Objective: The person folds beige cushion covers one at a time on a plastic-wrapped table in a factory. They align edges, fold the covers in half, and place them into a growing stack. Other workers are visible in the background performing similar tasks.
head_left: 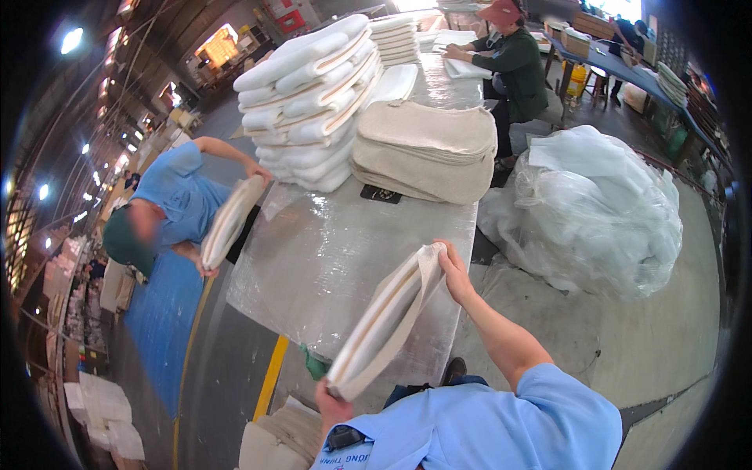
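Note:
Before my body I hold a long beige cushion cover on a slant, with a layered white pad showing through its open side. My left hand is closed round the lower end, its fingers partly hidden. At the upper end my right hand grips the fabric at the corner. Past it on the table lies a stack of flat beige covers with rounded ends. A small black item sticks out beside that stack. Folded white pads rise in a tall pile behind, at the left.
At the left a person in blue holds a similar filled cover. Another person works at the table's far right side. A big plastic-wrapped white bundle stands on the floor at right. More beige pieces lie low at left.

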Demonstrator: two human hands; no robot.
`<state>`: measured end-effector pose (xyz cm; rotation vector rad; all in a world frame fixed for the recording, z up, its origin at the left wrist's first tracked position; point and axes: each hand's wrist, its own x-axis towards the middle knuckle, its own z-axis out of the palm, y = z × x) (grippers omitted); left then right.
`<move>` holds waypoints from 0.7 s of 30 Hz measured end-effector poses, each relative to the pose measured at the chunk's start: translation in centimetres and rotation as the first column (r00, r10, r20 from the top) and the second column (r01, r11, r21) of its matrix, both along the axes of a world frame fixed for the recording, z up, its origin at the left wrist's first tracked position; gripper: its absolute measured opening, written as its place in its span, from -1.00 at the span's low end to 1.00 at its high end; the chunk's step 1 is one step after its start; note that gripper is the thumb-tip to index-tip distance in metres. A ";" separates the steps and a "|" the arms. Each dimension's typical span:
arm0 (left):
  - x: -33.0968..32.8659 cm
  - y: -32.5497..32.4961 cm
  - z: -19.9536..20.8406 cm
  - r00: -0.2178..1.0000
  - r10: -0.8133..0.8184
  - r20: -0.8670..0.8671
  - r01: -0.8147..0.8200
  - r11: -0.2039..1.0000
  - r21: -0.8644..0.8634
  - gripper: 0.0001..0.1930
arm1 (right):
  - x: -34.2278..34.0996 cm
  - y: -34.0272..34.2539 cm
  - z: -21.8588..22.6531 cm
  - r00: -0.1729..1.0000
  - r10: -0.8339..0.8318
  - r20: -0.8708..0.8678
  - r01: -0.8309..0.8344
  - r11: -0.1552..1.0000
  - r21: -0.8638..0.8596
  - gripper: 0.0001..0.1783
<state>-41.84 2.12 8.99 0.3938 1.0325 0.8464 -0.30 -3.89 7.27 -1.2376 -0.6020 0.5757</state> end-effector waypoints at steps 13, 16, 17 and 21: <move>8.5 3.1 3.1 0.609 -0.658 -0.444 0.759 0.320 0.567 -0.39 | -4.0 3.6 2.8 0.988 -0.149 -0.030 0.142 0.976 -0.163 -0.09; 13.4 5.1 4.2 0.633 -0.604 -0.484 0.663 0.100 0.742 -0.41 | -4.2 2.6 3.9 0.967 -0.193 0.165 0.241 0.901 -0.361 -0.19; 15.6 5.7 4.0 0.645 -0.665 -0.376 0.642 0.206 0.738 -0.42 | -3.6 2.5 4.4 0.962 -0.223 0.155 0.267 0.877 -0.400 -0.27; 26.2 9.2 3.0 0.690 -0.641 -0.338 0.701 0.475 0.532 -0.51 | -2.2 1.7 4.2 0.918 -0.372 0.134 0.392 0.807 -0.441 -0.57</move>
